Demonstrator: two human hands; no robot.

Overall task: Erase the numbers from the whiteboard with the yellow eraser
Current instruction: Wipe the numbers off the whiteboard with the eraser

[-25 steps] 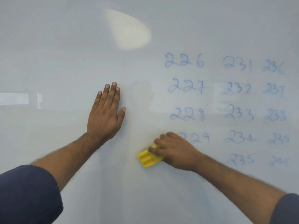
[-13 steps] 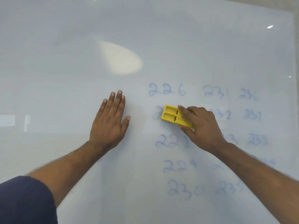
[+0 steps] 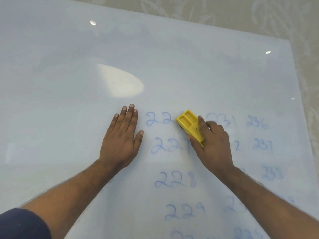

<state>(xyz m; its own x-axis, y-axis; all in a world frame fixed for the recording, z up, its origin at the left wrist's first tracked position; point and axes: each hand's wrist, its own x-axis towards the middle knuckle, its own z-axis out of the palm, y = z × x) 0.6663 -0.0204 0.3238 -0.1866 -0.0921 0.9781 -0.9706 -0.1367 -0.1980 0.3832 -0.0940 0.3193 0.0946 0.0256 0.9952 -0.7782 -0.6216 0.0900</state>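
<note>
Up from the second row, where it sat half a second ago, the yellow eraser (image 3: 190, 125) now lies over the end of the top-row number "226", covering its last digit, just right of the frame's centre. Its yellow back faces the camera, showing two shallow rectangular recesses at the upper-left end, and a dark pad edge shows along its lower-left side against the whiteboard (image 3: 69, 66). The right hand (image 3: 213, 144) has its grip clamped on the eraser's lower-right end, fingers along the top edge and thumb under the lower edge.

Blue handwritten numbers (image 3: 174, 181) run in columns around it: 227, 228 and 229 below, 231 partly showing just right of the fingers, and 236 and 237 further right. Some lower-right figures are smeared or hidden by the right forearm.

To the left of the number column the left hand (image 3: 120, 138) lies flat on the board, fingers together and straight, thumb out, holding nothing. A dark blue sleeve (image 3: 22, 225) fills the lower-left corner. A bright oval glare (image 3: 120, 81) sits above the left hand, and a pale patterned wall (image 3: 259, 18) shows beyond the board's upper-right edge.
</note>
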